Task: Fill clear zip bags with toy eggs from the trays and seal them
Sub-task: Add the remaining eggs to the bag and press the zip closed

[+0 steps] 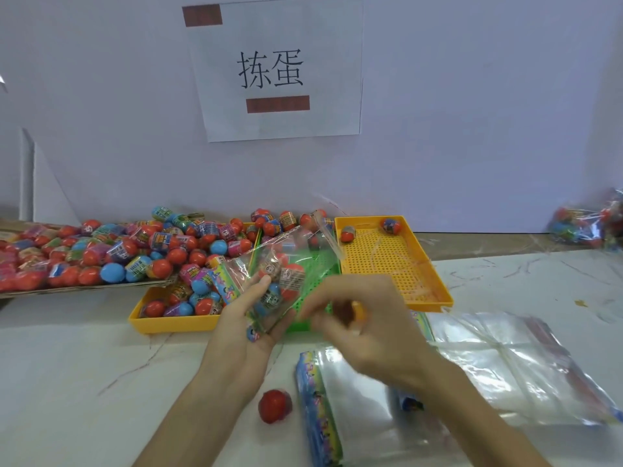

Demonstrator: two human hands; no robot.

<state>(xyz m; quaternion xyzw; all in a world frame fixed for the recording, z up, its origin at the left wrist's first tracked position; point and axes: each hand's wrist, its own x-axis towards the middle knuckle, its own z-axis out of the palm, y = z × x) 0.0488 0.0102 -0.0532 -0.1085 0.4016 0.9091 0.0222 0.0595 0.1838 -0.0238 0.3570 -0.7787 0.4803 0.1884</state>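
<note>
The left hand point(243, 326) grips the part-filled zip bag point(293, 261); the right hand point(367, 323), just beside it, is too blurred to judge. The bag's mouth should be held wide.

Pale lilac-white wall point(472, 112) ran across the whole back, evenly lit, no hard shadows. White paper sheet point(323, 45) hung on it, slightly crooked: two large black characters in the middle, one dull red-brown strip point(202, 15) at its top left corner, another point(278, 104) below the characters. Worktop point(84, 365) was white with thin dark veining, marble-like. Brownish band point(488, 244) ran along its far edge at right. White panel point(43, 176) stood against the wall, far left.
</note>
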